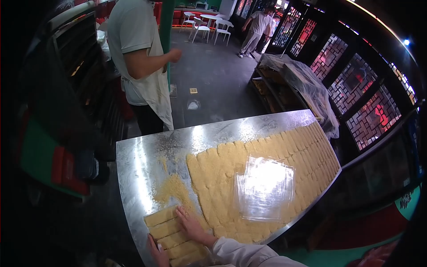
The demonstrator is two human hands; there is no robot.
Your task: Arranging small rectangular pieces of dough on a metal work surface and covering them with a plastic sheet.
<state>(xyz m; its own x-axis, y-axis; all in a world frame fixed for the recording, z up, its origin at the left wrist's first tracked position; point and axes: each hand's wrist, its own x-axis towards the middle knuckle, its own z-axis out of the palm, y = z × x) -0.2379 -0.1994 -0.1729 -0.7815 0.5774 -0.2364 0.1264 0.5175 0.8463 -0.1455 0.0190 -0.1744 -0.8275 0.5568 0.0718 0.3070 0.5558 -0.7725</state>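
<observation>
A clear plastic tray [211, 231] lies at the near left of the metal table, filled with several powder-coated dough strips [171, 228] side by side. My left hand [158, 252] grips the tray's left edge, with its lower part cut off by the picture's rim. Across the right ends of the strips my right hand [192, 227] rests palm down, fingers extended. Loose yellow powder [174, 191] is heaped just beyond the tray. To the right spreads a wide sheet of coated dough [217, 187], scored into strips towards its far end.
Clear plastic containers [267, 190] lie stacked on the dough sheet. The metal table [133, 177] has a raised-looking far corner near a plastic-covered rack [297, 80]. An aproned person [140, 66] stands across the table. A dark slatted rack [80, 60] is at left.
</observation>
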